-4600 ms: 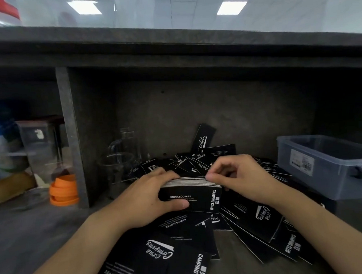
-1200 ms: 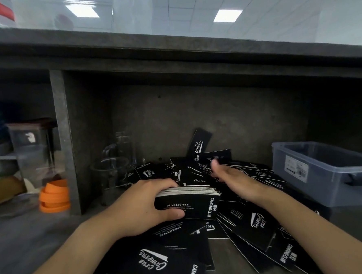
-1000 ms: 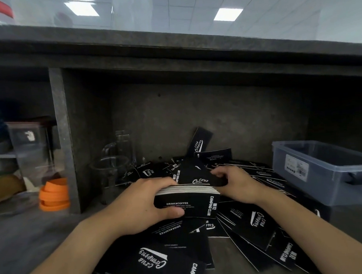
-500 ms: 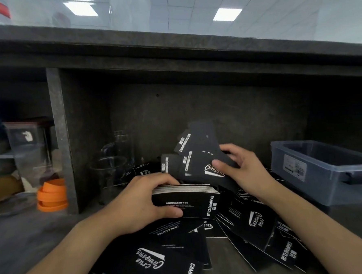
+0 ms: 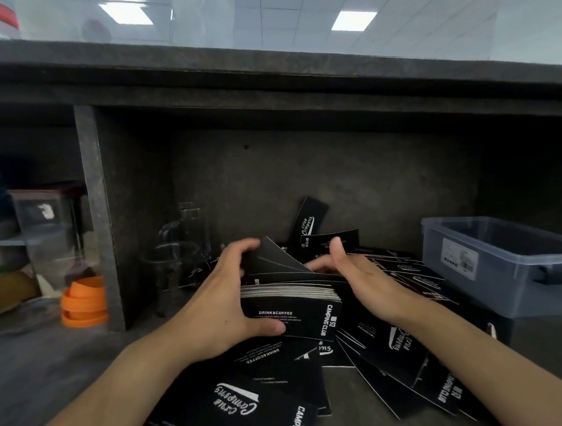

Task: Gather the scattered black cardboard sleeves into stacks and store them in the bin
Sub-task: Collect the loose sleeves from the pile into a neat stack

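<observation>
**Stack half-squared, top sleeves loose — slip risk**

Left hand (image 5: 223, 310) clamped on the stack of sleeves (image 5: 291, 302): thumb across the printed front face, fingers curled over the top and far edge. Right hand (image 5: 359, 280) open, thumb up, palm at the stack's right end, fingers reaching behind; not gripping anything as far as visible. A few top sleeves (image 5: 276, 261) fanned upward between both hands, not yet flat.

Loose sleeves (image 5: 393, 347) scattered under and beyond the right wrist, more below the left forearm, one upright sleeve (image 5: 308, 221) leaning on the back wall past the fingertips. Bin (image 5: 506, 265) well off to the right of the right hand, apparently empty.

Likely trouble:
- Fanned top sleeves sliding off the far edge if pressed before alignment; smooth card, little friction.
- Stack splaying on lift if held by the left hand alone, given its thickness.
- Glassware (image 5: 176, 252) just left of the left hand's fingertips, within elbow sweep; knock-over possible while reaching for strays.
</observation>
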The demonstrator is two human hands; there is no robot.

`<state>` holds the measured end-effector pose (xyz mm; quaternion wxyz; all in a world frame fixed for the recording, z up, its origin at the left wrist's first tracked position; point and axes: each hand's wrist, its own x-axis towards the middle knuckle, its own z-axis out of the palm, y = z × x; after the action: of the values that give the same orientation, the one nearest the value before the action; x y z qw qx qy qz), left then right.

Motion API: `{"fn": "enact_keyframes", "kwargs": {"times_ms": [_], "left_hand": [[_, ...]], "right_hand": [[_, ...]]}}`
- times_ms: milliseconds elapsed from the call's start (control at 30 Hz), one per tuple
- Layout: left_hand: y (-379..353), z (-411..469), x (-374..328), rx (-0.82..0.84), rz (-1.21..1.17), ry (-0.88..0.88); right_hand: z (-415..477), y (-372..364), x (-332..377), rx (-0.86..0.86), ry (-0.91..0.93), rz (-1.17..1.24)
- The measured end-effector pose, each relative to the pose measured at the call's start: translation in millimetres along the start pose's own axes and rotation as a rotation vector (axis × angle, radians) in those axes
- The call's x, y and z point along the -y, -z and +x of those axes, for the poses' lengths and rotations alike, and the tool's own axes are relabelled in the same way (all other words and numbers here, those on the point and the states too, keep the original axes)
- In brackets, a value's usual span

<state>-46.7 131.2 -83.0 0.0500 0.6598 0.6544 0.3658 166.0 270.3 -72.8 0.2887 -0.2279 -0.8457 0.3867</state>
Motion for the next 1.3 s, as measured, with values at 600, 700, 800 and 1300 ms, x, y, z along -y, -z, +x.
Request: {"fn": "enact_keyframes", "kwargs": {"times_ms": [600,700,800,1300], "left_hand": [[0,3,13,0.087,0.176,-0.064],[-3,3,9,0.076,0.257,-0.113],[-3,2,7,0.126,0.288,-0.124],[-5,5,10,0.130,0.253,-0.106]], "right_hand": [[14,-22,-8,-0.194,-0.286,0.651],[11,-23,-4,-0.148,-0.259,0.699],[11,-27,-5,-0.116,-0.239,0.668],[-3,22,-4,-0.035,0.043,0.025]]}}
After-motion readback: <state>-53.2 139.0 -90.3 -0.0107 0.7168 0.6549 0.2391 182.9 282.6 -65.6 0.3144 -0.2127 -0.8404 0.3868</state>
